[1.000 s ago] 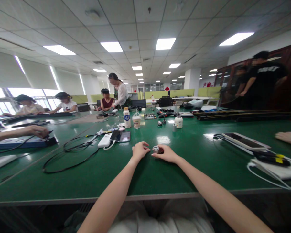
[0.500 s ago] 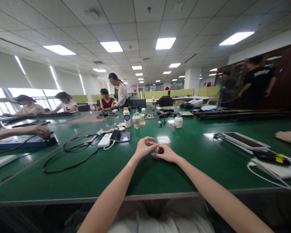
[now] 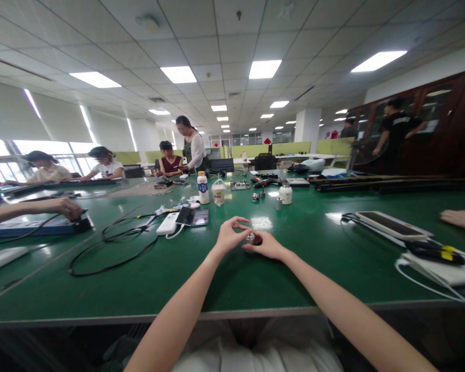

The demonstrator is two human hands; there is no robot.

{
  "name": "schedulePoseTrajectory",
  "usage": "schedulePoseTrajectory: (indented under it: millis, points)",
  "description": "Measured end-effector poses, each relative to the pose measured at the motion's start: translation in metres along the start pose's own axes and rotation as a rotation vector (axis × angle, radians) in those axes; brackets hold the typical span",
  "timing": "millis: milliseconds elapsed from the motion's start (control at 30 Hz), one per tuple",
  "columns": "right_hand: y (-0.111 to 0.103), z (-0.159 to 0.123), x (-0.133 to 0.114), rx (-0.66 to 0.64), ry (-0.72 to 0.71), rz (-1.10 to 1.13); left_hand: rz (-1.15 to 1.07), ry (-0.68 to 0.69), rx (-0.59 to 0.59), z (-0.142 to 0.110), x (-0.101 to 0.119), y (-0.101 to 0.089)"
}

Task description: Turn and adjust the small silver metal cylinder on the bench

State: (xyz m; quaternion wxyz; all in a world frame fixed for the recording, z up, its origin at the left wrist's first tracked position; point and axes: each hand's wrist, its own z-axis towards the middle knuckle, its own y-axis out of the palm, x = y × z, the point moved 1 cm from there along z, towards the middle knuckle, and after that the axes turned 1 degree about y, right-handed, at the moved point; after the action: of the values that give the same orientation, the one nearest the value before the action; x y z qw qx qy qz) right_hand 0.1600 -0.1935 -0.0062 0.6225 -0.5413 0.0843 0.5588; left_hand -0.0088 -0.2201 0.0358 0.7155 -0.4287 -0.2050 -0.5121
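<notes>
My left hand (image 3: 230,236) and my right hand (image 3: 266,244) meet over the green table (image 3: 232,279) a little past its near edge. Between them stands a small round metal part (image 3: 250,238) with something dark red at its right side. My right hand rests on the table and grips the part from the right. My left hand is raised slightly, its thumb and forefinger pinched at the top of the part while the other fingers arch above.
Beyond my hands lie a phone (image 3: 193,217), a white power bank (image 3: 167,223) and looped black cables (image 3: 112,243). A bottle (image 3: 203,187), cup (image 3: 218,193) and small jar (image 3: 285,194) stand farther back. Another phone (image 3: 391,223) and tools lie right. Other people's hands (image 3: 64,208) rest at both sides.
My left hand has lifted from a loose fist beside the part and now pinches its top. My right hand has stayed put. A person at the far right has walked away.
</notes>
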Motion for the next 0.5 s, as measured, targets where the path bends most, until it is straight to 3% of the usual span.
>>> schedulePoseTrajectory:
  millis: [500]
  points:
    - [0.0002, -0.0008, -0.0031, 0.009, 0.006, -0.015, 0.037, 0.012, -0.066, -0.0029, 0.0065, 0.0000]
